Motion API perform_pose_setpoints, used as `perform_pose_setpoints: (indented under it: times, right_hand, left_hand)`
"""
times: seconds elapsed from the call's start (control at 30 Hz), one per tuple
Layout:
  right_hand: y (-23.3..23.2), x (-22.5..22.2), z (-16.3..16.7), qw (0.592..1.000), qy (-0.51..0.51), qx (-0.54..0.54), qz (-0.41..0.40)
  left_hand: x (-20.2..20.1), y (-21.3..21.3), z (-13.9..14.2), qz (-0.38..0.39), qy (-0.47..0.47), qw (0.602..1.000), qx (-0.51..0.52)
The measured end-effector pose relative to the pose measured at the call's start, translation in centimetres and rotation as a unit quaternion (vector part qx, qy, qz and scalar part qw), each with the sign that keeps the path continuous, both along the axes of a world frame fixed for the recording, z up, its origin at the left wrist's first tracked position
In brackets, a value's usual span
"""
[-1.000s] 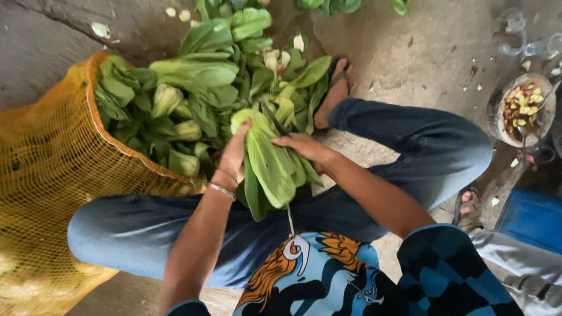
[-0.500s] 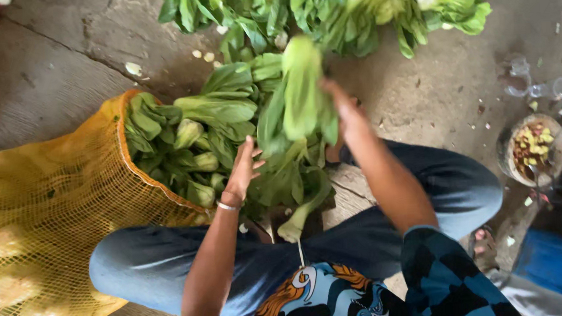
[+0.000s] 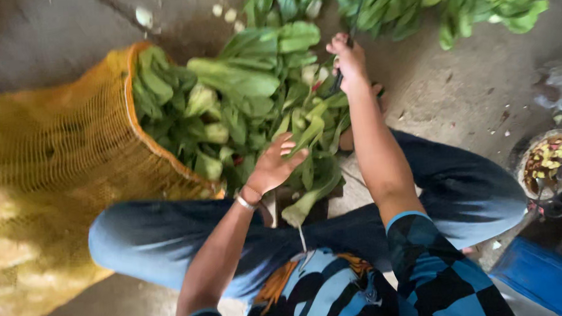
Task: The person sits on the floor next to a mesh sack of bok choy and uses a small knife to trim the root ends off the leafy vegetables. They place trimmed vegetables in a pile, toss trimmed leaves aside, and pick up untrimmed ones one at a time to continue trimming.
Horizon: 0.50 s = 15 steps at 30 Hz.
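L hand spread wide, resting on loose green leafy stalks at mouth of yellow mesh sack on concrete floor. R hand fisted on dark thin tool, prob. knife; blurred. Advice: grip one stalk low, keep blade clear of L fingers.

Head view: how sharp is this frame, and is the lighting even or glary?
Head view: soft motion blur throughout; the right hand and the far greens smear most, the left hand on the leafy greens reads clearer. Light is dim and even, without glare. The yellow net sack blurs toward the left edge.
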State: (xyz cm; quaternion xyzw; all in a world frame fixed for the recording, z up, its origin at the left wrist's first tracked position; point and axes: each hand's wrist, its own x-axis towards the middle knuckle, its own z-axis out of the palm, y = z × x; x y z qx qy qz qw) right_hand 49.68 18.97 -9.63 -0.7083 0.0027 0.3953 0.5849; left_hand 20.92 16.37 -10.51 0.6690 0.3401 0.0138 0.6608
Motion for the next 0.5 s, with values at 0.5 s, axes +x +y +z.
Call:
perform_pose_setpoints:
  times: [0.5]
  right_hand:
    - [6.0,-15.3,-0.8,0.742,-0.618,0.069,0.251]
  left_hand:
    - [-1.1,-0.1,3.6,0.027,-0.007,0.996,0.083]
